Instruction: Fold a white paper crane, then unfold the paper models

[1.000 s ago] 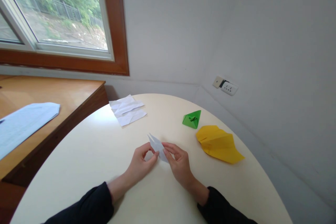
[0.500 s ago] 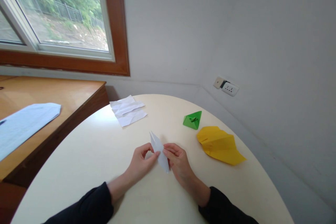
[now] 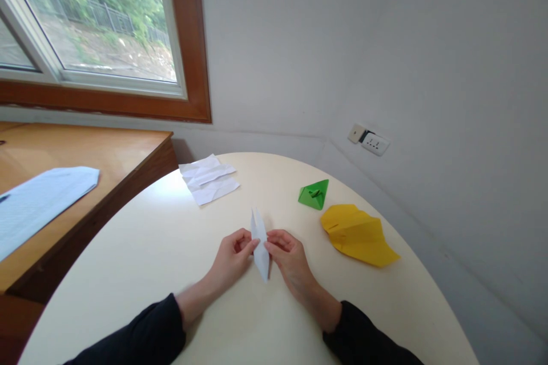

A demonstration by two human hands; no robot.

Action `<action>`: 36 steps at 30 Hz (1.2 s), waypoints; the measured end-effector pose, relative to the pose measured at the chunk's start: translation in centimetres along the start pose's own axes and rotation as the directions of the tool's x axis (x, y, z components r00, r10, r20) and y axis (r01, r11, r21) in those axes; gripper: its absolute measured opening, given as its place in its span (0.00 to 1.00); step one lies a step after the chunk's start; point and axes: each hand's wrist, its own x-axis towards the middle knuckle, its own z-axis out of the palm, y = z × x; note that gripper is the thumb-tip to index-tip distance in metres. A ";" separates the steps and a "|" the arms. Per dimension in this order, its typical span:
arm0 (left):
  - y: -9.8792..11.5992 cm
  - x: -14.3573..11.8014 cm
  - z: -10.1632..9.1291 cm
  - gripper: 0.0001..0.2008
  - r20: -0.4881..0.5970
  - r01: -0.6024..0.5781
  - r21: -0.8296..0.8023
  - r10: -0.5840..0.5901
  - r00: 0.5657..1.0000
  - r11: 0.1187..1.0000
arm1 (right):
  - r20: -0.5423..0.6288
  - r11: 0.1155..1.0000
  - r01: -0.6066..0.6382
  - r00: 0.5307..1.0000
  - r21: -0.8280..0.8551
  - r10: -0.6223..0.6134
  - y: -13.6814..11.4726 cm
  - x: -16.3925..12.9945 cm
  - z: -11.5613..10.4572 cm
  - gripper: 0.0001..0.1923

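Cream surface (image 3: 171, 251) carries everything; yellow paper (image 3: 357, 235) and a green fold (image 3: 314, 194) lie beyond my right hand (image 3: 289, 259). Between it and my left hand (image 3: 233, 256), fingers pinch the narrow white paper (image 3: 259, 242) upright, steadying its creases.

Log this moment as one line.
left hand: pinching white folded paper | right hand: pinching it too | yellow paper: beside

A plain room in a home or office: a round cream table (image 3: 171, 251) in a white corner, a wood-framed window (image 3: 188, 40) behind it, a wall socket (image 3: 374, 143) to its right.
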 end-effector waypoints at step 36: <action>-0.3 -0.1 -0.2 0.19 -0.022 0.016 -0.008 -0.016 1.000 1.000 | 0.121 0.984 -0.002 0.992 -0.180 0.024 -0.2 0.4 -0.4 0.14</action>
